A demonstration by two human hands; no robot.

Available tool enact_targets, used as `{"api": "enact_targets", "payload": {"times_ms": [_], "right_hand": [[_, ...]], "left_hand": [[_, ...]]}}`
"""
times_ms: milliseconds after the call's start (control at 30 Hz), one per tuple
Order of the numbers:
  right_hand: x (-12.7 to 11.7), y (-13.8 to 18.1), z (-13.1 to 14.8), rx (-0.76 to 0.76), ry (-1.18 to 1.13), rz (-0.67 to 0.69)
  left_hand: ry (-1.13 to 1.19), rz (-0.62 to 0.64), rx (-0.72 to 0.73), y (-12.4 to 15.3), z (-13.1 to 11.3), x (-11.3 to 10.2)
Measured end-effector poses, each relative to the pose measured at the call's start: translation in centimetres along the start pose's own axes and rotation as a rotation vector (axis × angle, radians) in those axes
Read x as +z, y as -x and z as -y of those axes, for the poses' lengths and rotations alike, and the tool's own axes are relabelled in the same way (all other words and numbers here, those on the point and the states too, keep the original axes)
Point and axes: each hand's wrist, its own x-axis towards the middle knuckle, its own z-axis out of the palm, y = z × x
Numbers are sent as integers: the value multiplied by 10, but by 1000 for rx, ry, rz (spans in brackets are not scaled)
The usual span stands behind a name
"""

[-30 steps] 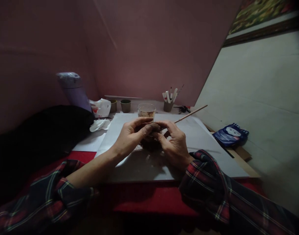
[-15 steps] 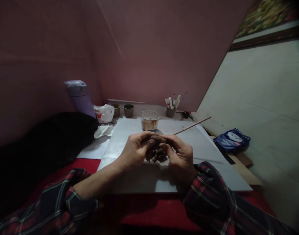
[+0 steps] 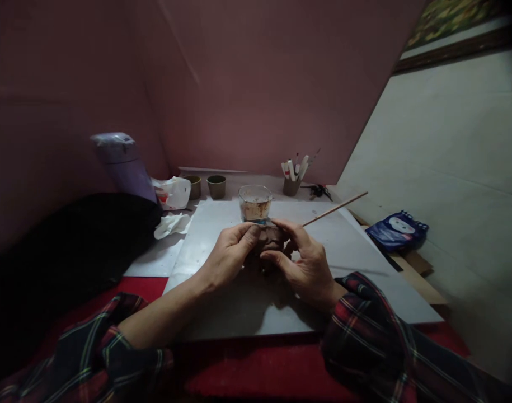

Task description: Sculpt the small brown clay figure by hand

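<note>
Centrally, one dark brown, clay-like lump [image 3: 271,239] sits between two bare hands, above one large white rectangular board [image 3: 352,252]. The left hand [image 3: 227,254], at the lump's 9 o'clock, is partly closed, its thumb pressed on the brown surface and most fingers hidden behind. The right hand [image 3: 306,263], at 4 o'clock, curls in a loose C, thumb and forefinger against the lump. One thin, straight wooden stick [image 3: 335,209] juts out toward 2 o'clock; its lower end is hidden behind the right hand, so I cannot tell what holds it.

One clear glass with brown stains [image 3: 254,204] stands just beyond, at 12. Two small grey-brown cups [image 3: 216,188] stand side by side at 10; a third, similar cup [image 3: 291,187], at 1, holds several slim tools, too crowded to count. One blue packet with a white patch [image 3: 397,230] lies at 3.
</note>
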Motion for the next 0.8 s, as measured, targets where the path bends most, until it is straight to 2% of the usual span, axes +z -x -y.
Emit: {"api": "enact_targets", "payload": {"times_ms": [333, 500, 800], "right_hand": [[-1, 3, 2, -8, -233, 19], [1, 3, 1, 55, -262, -62], [0, 2, 2, 163, -377, -15]], "left_hand": [[-136, 46, 113, 1, 1, 1], [-147, 48, 125, 0, 2, 2], [-249, 72, 234, 1, 5, 2]]}}
